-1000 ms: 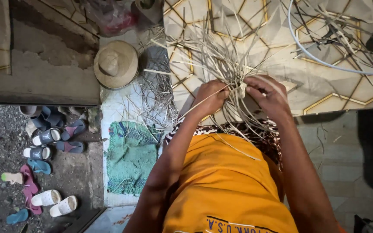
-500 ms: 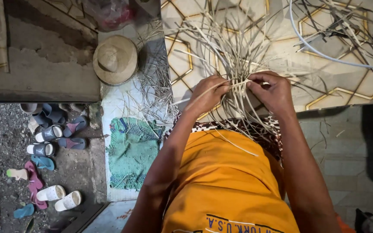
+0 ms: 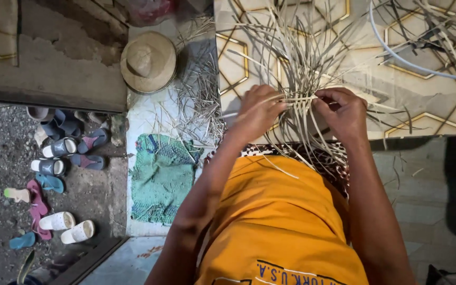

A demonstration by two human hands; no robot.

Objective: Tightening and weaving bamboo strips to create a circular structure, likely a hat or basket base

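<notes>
A tiled floor [image 3: 439,100] with gold hexagon lines carries a fan of pale cane strips [image 3: 296,58] near its front edge. The left hand [image 3: 257,111] and right hand [image 3: 344,111] pinch the strips' woven middle. A straw hat [image 3: 149,62] lies further left.

Loose cane strips [image 3: 302,58] fanned ahead, bare tile floor [image 3: 428,100] to rt

Both hands, left hand [image 3: 258,110] and right hand [image 3: 344,112], on pale woven strips [image 3: 299,99].
</notes>
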